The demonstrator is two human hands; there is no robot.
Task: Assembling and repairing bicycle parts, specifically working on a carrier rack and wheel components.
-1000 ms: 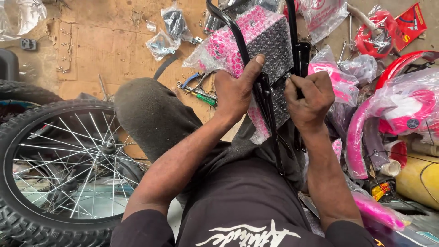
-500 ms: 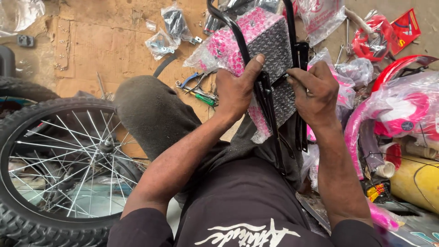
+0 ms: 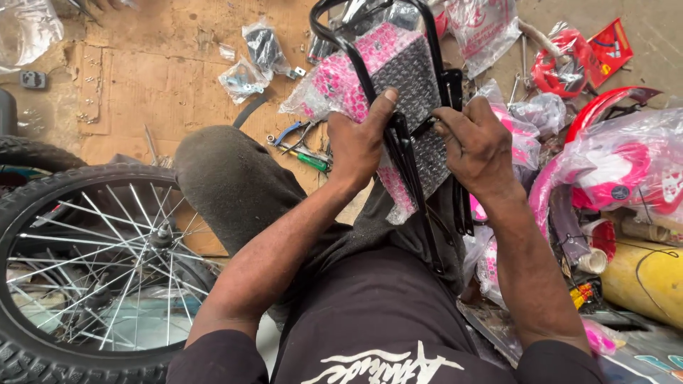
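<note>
The person sits on the ground and holds a black metal bicycle rack [image 3: 405, 153] in front of the body, above the lap. A pink and grey padded seat [image 3: 398, 71], wrapped in clear plastic, is fixed inside the rack frame. The left hand [image 3: 359, 142] is closed around the left black tube, with the thumb lying up along the tube. The right hand [image 3: 478, 146] grips the right side of the rack, and its fingers are curled around a black bracket there.

On the brown cardboard [image 3: 142, 78] behind the rack lie two small clear plastic bags [image 3: 256, 60] with dark parts inside them. Near the knee lie a green-handled screwdriver [image 3: 313, 162] and a blue-handled tool [image 3: 288, 133].

On the left a spoked bicycle wheel [image 3: 92, 270] with a black tyre lies flat. At the top right there is a clear bag with red print [image 3: 487, 28], a red ring-shaped part in plastic [image 3: 562, 67] and a flat red package [image 3: 610, 48]. On the right are pink bicycle parts wrapped in clear plastic [image 3: 626, 171], and under them a yellow cylinder [image 3: 647, 281].
</note>
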